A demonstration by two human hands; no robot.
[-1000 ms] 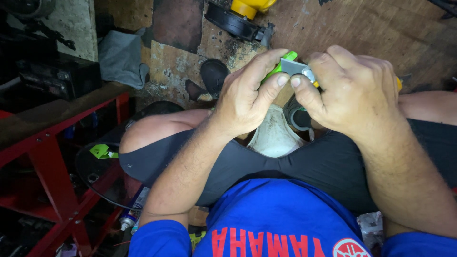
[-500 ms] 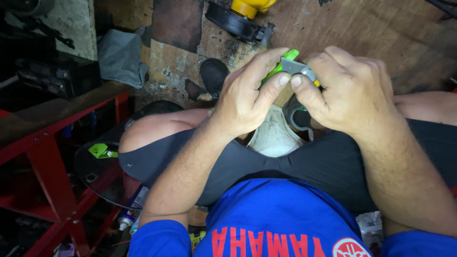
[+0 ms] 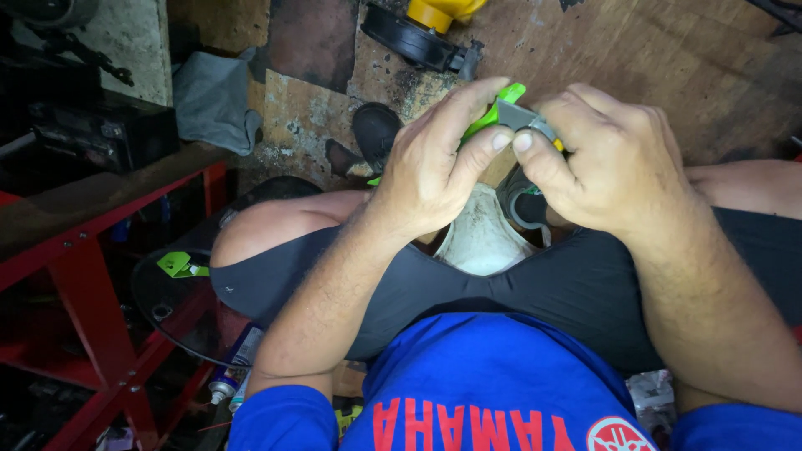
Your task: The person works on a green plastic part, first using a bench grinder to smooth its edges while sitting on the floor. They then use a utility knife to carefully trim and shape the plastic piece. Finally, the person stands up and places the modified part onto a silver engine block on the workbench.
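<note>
Both my hands meet over my lap around one small tool. It is a bright green utility knife with a grey metal front part. My left hand pinches the green body from the left, thumb tip against the grey part. My right hand wraps the other end, thumb pressed beside the left thumb. Most of the knife is hidden by my fingers. A white rounded container sits between my knees, directly under the hands.
A red metal stand with a dark top is at the left, with a small green piece on a round black disc beside it. A yellow-and-black power tool and a grey rag lie on the stained wooden floor ahead.
</note>
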